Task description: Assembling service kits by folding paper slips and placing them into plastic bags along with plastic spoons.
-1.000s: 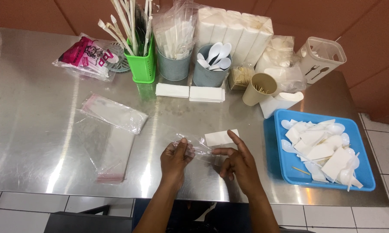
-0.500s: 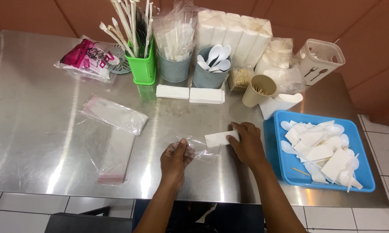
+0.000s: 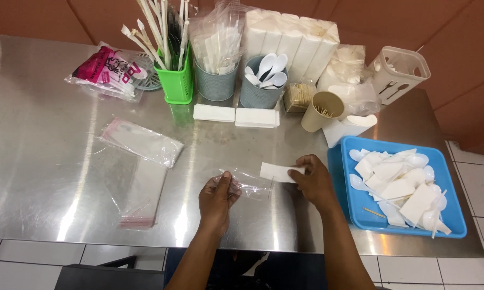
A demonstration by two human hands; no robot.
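My left hand [image 3: 217,200] pinches the near end of a small clear plastic bag [image 3: 250,184] that lies on the steel table [image 3: 54,156]. My right hand [image 3: 313,180] holds a folded white napkin [image 3: 276,172] by its right end, its left end at the bag's mouth. Whether the napkin is partly inside the bag is hard to tell. Both hands are near the table's front edge, just left of the blue tray [image 3: 446,215].
The blue tray holds several packed white napkins and plastic spoons. A stack of clear bags [image 3: 141,142] lies to the left. At the back stand a green holder of straws [image 3: 178,83], grey cups [image 3: 216,86] with utensils, spoons [image 3: 263,67], napkin stacks [image 3: 235,115], a paper cup of toothpicks [image 3: 321,110].
My right hand moved out toward the tray and has come back a little to the left with the white napkin, bringing it to the bag. My left hand stayed on the bag.
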